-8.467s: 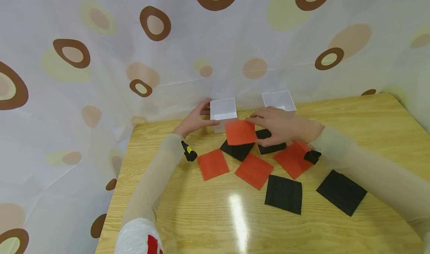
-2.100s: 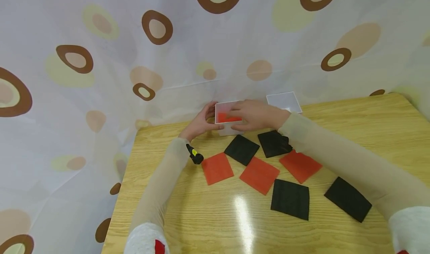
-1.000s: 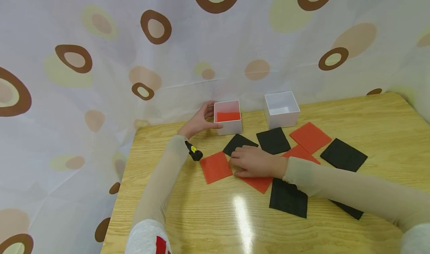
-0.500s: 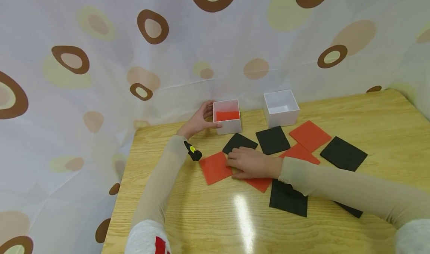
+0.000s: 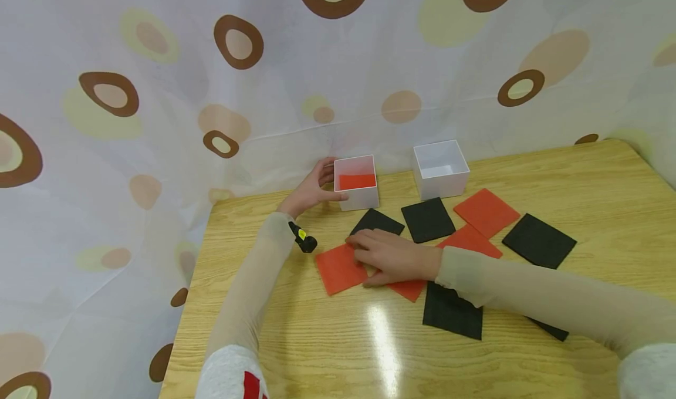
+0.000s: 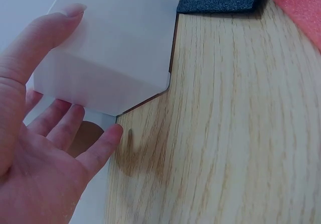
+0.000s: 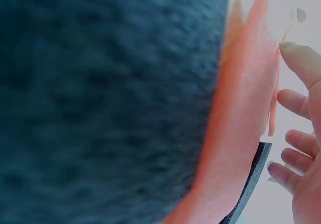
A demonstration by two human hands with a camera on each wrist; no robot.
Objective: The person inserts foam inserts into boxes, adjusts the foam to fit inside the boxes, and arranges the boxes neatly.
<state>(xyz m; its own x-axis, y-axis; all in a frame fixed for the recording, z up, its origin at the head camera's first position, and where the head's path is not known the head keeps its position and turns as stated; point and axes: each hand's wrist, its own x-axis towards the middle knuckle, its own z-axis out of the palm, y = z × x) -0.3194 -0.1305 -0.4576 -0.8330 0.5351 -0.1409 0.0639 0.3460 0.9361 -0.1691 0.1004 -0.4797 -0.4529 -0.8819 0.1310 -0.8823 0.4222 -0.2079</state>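
In the head view, my left hand (image 5: 308, 195) holds a white open-topped box (image 5: 361, 200), thumb on its front and fingers behind its left side. A red foam square (image 5: 357, 182) lies inside that box. My right hand (image 5: 396, 256) grips a red foam square (image 5: 337, 271) on the table, fingertips at its upper corner and thumb at its lower right. A second red square (image 5: 411, 290) is partly hidden under the palm. In the right wrist view, thumb and fingers of the right hand (image 7: 310, 194) are at a thin red edge (image 7: 274, 106).
A second white box (image 5: 442, 186) stands at the back right. Black squares (image 5: 428, 220) (image 5: 453, 314) (image 5: 538, 240) and red squares (image 5: 486, 212) (image 5: 472, 240) lie across the wooden table (image 5: 296, 340). A patterned curtain (image 5: 296, 64) hangs behind the table.
The right hand has left the left box, where a red square now lies, and come down to the leftmost red square. That square has shifted slightly toward me. The left hand stays at the box.
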